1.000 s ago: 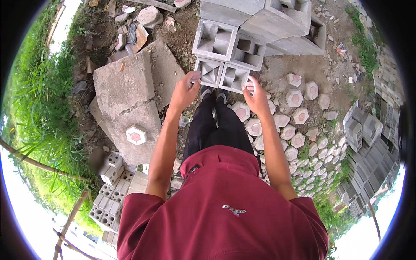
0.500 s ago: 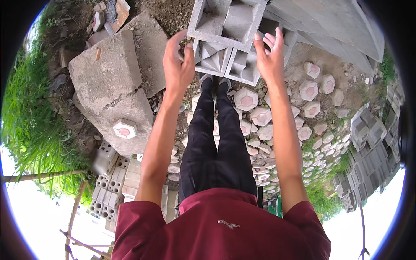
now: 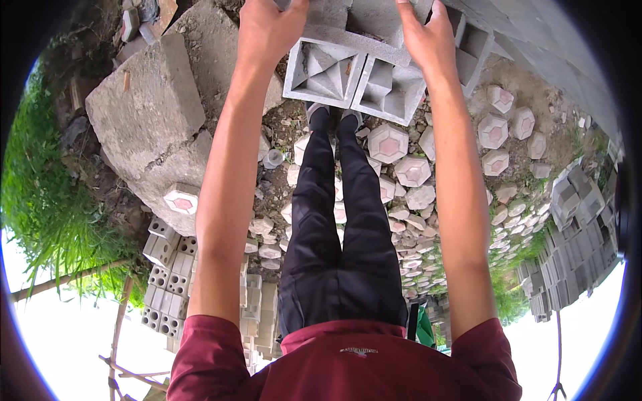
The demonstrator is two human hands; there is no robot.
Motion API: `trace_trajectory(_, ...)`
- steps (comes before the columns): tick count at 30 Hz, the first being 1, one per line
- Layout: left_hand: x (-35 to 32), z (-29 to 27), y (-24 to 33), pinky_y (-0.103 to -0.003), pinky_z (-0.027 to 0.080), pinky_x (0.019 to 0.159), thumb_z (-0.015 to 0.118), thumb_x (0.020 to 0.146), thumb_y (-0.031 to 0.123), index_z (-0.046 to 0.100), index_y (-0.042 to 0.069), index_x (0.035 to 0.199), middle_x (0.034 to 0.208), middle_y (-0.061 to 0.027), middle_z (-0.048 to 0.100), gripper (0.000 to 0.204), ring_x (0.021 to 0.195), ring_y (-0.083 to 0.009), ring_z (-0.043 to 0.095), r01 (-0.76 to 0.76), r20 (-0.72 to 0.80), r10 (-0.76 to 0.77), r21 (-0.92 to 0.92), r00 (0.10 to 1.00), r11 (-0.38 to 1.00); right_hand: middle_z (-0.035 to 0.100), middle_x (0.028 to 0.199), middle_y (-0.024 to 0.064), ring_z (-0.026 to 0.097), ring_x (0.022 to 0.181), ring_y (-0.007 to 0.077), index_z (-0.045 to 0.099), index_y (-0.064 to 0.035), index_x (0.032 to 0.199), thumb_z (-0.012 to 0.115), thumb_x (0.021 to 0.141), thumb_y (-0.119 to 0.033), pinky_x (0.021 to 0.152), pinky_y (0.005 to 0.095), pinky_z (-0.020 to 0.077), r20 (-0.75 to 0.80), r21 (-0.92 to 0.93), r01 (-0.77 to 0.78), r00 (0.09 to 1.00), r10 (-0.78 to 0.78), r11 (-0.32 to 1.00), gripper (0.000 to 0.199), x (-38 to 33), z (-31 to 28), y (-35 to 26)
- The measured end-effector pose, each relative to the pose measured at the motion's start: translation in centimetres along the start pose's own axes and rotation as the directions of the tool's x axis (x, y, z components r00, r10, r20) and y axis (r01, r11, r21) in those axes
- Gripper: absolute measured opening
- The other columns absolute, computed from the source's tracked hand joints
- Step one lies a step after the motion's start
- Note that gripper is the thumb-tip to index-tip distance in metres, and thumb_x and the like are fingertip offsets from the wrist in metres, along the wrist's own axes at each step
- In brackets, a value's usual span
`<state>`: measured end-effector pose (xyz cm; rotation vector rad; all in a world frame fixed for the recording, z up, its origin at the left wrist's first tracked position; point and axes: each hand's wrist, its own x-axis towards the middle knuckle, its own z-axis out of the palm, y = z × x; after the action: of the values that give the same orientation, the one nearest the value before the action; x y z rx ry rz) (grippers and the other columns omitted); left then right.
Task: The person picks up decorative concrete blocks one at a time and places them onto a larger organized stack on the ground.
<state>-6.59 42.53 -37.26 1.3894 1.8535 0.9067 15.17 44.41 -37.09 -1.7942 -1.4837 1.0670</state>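
Observation:
A grey concrete ventilation block [image 3: 378, 48] with deep square hollows lies at the top edge of the picture, between my two hands. My left hand [image 3: 273, 30] is at its left side, the thumb against the block and the other fingers cut off by the picture's edge. On the other side, my right hand [image 3: 428, 40] grips its right wall, thumb towards the hollow and fingers outside. Just below it are a block with a pyramid-like pattern [image 3: 325, 72] and a block with stepped hollows [image 3: 389, 90]. My shoes stand close to these two.
At left lies a big cracked concrete slab [image 3: 147, 100], with a hexagonal paver [image 3: 181, 198] on it. More hexagonal pavers [image 3: 388, 142] cover the ground right of my legs. Stacked blocks [image 3: 575, 234] stand at far right, perforated bricks [image 3: 167, 284] at lower left. Large grey sheets [image 3: 568, 60] lean at upper right.
Both hands have moved forward to the sides of the upper block. The view has shifted closer, so the blocks look larger and the upper one is partly cut off.

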Motion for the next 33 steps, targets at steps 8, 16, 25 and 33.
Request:
trace_trajectory(8,2.2,0.4,0.1,-0.036,0.048,0.086,0.065,0.083,0.018,0.06,0.003,0.116,0.1,-0.0167,0.068,0.036,0.099,-0.0253,0.064,0.173,0.13,-0.18,0.063,0.975,0.983,0.063,0.111,0.0282,0.062,0.106,0.0358,0.052,0.0078,0.121,0.067,0.085,-0.038,0.091,0.0404,0.0475,-0.01,-0.049,-0.049,0.999,0.048,0.998,0.06,0.3,-0.1,1.6)
trace_trajectory(16,2.7,0.9,-1.5,-0.037,0.047,0.09,0.07,0.082,0.024,0.061,0.005,0.119,0.108,-0.0148,0.069,0.043,0.102,-0.0294,0.064,0.295,0.198,-0.275,-0.082,0.941,0.952,0.063,0.117,0.0232,0.061,0.11,0.0329,0.044,0.002,0.134,0.072,0.083,-0.032,0.094,0.0382,0.0467,0.191,-0.013,-0.118,0.974,0.118,0.993,0.067,0.4,-1.2,2.3)
trace_trajectory(25,-3.3,-1.9,0.9,-0.034,0.049,0.08,0.066,0.085,0.017,0.057,0.001,0.122,0.1,-0.0176,0.068,0.042,0.091,-0.0217,0.065,0.325,0.287,-0.299,-0.049,0.91,0.944,0.067,0.107,0.0225,0.066,0.1,0.0332,0.042,0.003,0.134,0.069,0.072,-0.016,0.09,0.0379,0.0488,0.224,0.063,-0.019,0.975,0.004,0.998,0.07,-4.2,-4.5,1.0)
trace_trajectory(33,-21.6,-9.4,14.3,-0.027,0.046,0.086,0.066,0.083,0.009,0.047,-0.005,0.134,0.105,-0.0164,0.067,0.055,0.098,-0.0164,0.06,0.421,0.209,-0.38,-0.212,0.901,0.882,0.047,0.139,0.0252,0.046,0.131,0.0305,0.03,0.0021,0.145,0.062,0.075,-0.006,0.108,0.035,0.0349,0.267,0.148,-0.105,0.962,0.063,0.983,0.078,-21.3,-16.3,-9.1)
